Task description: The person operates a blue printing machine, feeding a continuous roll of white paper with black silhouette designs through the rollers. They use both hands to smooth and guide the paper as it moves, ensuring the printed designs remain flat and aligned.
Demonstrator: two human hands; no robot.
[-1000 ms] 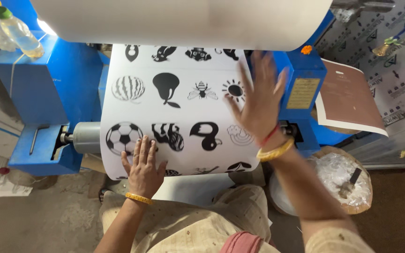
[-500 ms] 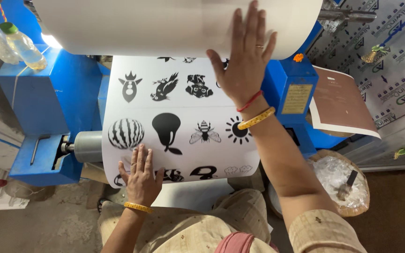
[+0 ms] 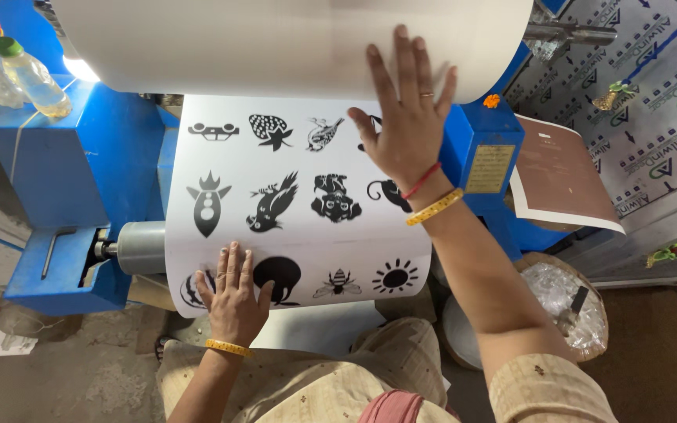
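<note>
**Pressing both palms on the printed sheet at the blue roller machine**

Pressing flat on the printed sheet, my left hand lies open near its near edge, fingers spread and pointing away from me, grasping nothing. It covers part of a round black figure at the sheet's near-left corner and touches the edge of a second round figure just to its right. A yellow bangle sits on that wrist.

My right hand is also open, palm down, fingers fanned. It rests at the far right of the sheet, where the paper meets the big white roll, with the fingertips lying on the roll itself. It clasps nothing. On that wrist I see a red thread and another yellow bangle; a ring shows on one finger.

The sheet hangs from the roll toward me, white with rows of black silhouettes: a rocket shape, a strawberry, birds, a bee and a sun among them. It lies between the blue machine housing on the left and a blue side block on the right. A grey metal roller end sticks out from under the sheet's left side.

Far left, a plastic bottle with a green cap stands on the housing. To the right, a brown card leans by the machine, and a basket of clear plastic sits on the floor.
</note>
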